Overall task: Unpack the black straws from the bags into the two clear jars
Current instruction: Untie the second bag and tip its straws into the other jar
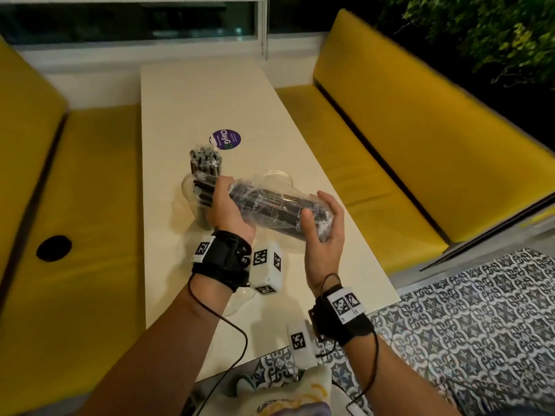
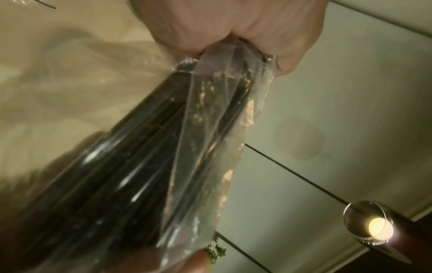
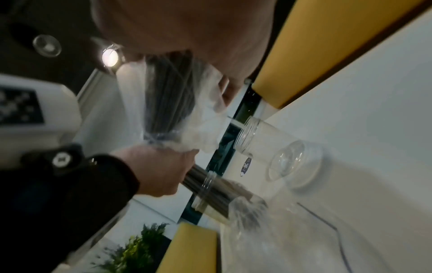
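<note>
A clear bag of black straws (image 1: 276, 205) hangs level above the white table (image 1: 210, 94), held between both hands. My left hand (image 1: 223, 195) grips the bag's left end in its fist (image 2: 233, 37). Around the right end my right hand (image 1: 321, 217) curls its fingers and thumb. Just left of the left hand, a clear jar (image 1: 195, 193) holds several black straws (image 1: 205, 160). The second clear jar (image 3: 268, 142) stands empty behind the bag, its rim (image 1: 276, 175) showing above it. In the right wrist view the bag (image 3: 173, 96) runs from my palm to the left hand (image 3: 158, 166).
A purple round sticker (image 1: 226, 139) lies on the table beyond the jars. Crumpled clear plastic (image 3: 268, 240) rests on the table near me. Yellow benches (image 1: 90, 175) (image 1: 390, 130) flank the narrow table. Patterned floor tiles (image 1: 480, 325) show at the right.
</note>
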Demonstrator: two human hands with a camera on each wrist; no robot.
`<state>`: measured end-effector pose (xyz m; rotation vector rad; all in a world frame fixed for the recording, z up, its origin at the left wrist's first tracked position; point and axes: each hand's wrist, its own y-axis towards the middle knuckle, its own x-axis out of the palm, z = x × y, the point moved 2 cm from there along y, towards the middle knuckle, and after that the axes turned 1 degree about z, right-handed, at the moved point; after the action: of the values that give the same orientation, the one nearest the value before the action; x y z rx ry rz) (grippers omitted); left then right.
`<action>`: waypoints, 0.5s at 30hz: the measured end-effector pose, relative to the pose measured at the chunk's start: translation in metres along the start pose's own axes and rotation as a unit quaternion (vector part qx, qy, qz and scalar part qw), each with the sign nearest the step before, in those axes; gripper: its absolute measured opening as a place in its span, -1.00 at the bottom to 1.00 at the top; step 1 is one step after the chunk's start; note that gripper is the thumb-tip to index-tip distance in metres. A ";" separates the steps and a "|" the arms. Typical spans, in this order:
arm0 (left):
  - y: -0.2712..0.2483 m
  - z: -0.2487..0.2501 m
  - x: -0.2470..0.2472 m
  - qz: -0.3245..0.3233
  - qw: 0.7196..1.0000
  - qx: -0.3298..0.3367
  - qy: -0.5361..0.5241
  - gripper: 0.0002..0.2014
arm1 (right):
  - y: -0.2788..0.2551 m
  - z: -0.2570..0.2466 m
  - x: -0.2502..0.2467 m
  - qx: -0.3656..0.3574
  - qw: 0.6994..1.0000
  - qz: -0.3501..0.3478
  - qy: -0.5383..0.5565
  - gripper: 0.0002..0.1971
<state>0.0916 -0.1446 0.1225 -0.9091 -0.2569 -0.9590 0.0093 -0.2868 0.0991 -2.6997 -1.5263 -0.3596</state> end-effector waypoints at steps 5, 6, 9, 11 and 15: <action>-0.003 -0.020 -0.002 -0.093 0.994 -0.022 0.045 -0.91 | 0.027 0.002 0.004 0.130 0.957 0.120 0.231 -0.41; -0.003 -0.023 -0.003 -0.102 0.993 -0.028 0.057 -0.97 | 0.036 0.002 0.002 0.158 0.944 0.122 0.263 -0.42; 0.003 -0.029 -0.003 -0.103 0.990 -0.075 0.061 -0.95 | 0.053 -0.006 0.001 0.161 0.945 0.060 0.279 -0.68; 0.010 -0.031 0.001 -0.118 0.984 -0.114 0.063 -0.83 | 0.059 -0.013 0.001 0.130 0.958 0.019 0.255 -0.83; 0.015 -0.042 0.007 -0.103 0.980 -0.158 0.062 -0.75 | 0.088 -0.019 -0.005 0.082 0.974 0.044 0.209 -0.86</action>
<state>0.0994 -0.1777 0.0922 -1.1218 -0.0927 -1.2674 0.0783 -0.3392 0.1248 -2.3592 -1.2544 -0.7088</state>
